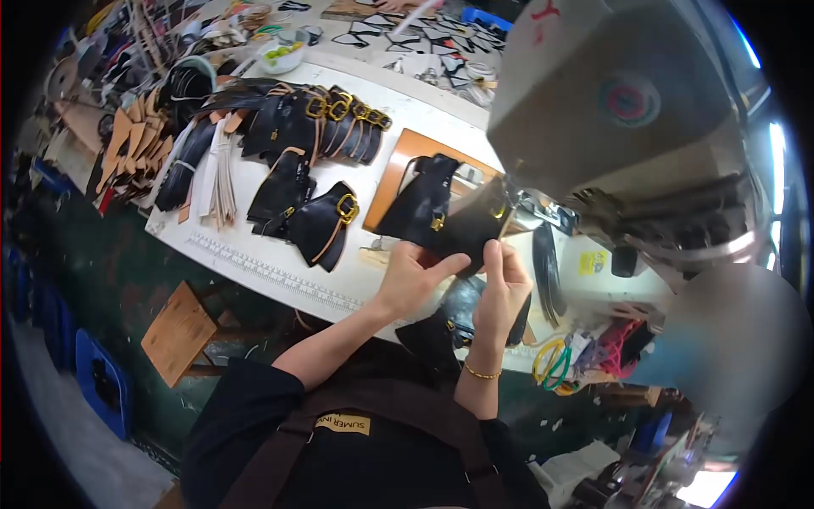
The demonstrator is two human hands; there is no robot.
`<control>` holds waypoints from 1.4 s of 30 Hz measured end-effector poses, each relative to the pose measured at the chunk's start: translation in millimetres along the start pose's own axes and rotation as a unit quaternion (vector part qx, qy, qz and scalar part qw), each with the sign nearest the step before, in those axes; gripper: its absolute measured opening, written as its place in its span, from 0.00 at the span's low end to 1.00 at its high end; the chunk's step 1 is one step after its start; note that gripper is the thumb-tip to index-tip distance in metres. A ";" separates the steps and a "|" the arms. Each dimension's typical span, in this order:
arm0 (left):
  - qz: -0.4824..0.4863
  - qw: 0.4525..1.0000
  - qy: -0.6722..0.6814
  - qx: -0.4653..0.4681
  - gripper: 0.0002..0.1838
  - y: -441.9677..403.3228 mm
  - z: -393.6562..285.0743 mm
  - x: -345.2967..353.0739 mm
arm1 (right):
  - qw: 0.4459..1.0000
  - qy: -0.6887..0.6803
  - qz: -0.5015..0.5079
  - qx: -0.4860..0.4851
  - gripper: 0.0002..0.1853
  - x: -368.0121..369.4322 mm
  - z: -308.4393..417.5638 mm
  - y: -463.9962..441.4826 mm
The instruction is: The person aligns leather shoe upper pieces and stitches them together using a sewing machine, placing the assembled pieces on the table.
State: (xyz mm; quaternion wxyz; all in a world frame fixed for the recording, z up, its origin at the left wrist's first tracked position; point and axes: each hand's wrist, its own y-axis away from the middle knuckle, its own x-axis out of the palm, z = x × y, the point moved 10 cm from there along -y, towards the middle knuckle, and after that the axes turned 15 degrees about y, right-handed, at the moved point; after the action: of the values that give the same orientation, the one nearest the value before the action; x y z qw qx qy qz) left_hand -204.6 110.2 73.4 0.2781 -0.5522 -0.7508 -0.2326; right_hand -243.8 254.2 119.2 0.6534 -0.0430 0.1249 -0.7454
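Note:
A black leather piece with a gold buckle [472,231] is held between my two hands, its far end close to the sewing machine [623,110]. My left hand [417,276] grips its near left edge with the thumb on top. On the right side, my right hand [504,284] pinches the same piece between thumb and fingers. Another buckled black leather piece [421,199] lies just beyond my left hand on an orange-brown board [386,199]. Below my hands, more black leather [428,339] hangs at the table edge. The needle area is partly hidden by the machine head.
On the white table [280,297] stand a row of buckled black leather pieces [339,127], two loose ones [322,222], and bundles of strips [222,174]. A bowl of green fruit [282,55] sits behind. Scissors with coloured handles [555,365] lie right; a wooden stool [178,333] stands left.

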 end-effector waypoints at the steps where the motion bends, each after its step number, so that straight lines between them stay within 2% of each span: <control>1: -0.003 0.999 -0.037 0.028 0.10 0.0 -8.6 -1.2 | 0.998 -0.029 0.046 0.042 0.04 7.3 -9.0 1.1; 2: -0.007 0.995 -0.074 0.060 0.09 -0.3 -17.1 -1.7 | 0.990 -0.059 0.093 0.083 0.06 16.4 -16.6 3.1; 8: -0.009 0.997 -0.015 0.076 0.10 4.6 -22.6 -5.3 | 0.989 -0.097 0.091 0.066 0.07 18.8 -13.4 2.5; 12: 0.009 0.990 0.144 0.000 0.13 2.0 1.7 -9.8 | 0.986 -0.101 0.080 0.102 0.07 15.7 -10.9 10.6; 18: 0.037 0.983 0.181 -0.024 0.12 3.6 2.5 -3.4 | 0.988 -0.074 0.088 0.100 0.08 12.4 -5.8 17.2; 22: -0.018 0.972 0.222 -0.074 0.15 -5.6 8.6 7.0 | 0.995 0.011 0.074 0.070 0.07 11.4 2.3 22.9; 23: -0.012 0.972 0.220 -0.080 0.15 -6.3 10.9 12.3 | 0.995 0.011 0.065 0.070 0.07 8.4 2.6 23.5; 27: -0.024 0.990 0.130 0.046 0.10 -11.9 -10.4 13.1 | 0.996 0.055 0.063 0.032 0.07 4.1 7.7 22.3; 33: -0.033 0.997 0.040 0.061 0.08 -7.2 -11.3 13.5 | 0.997 0.031 0.061 0.019 0.06 -4.1 -3.0 16.9; 37: -0.066 0.997 -0.034 0.023 0.05 -2.6 -5.9 12.4 | 0.995 -0.012 0.069 0.074 0.06 -10.2 -6.4 8.7; 42: -0.042 0.997 -0.037 0.045 0.05 -8.0 -11.2 18.9 | 0.996 0.008 0.081 0.044 0.07 -9.6 -4.8 1.5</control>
State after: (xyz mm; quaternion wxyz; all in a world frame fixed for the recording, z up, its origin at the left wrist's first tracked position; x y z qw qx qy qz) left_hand -214.9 113.8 94.1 0.2653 -0.5155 -0.7925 -0.1893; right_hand -242.0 264.1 115.2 0.7120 0.0019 0.0998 -0.6950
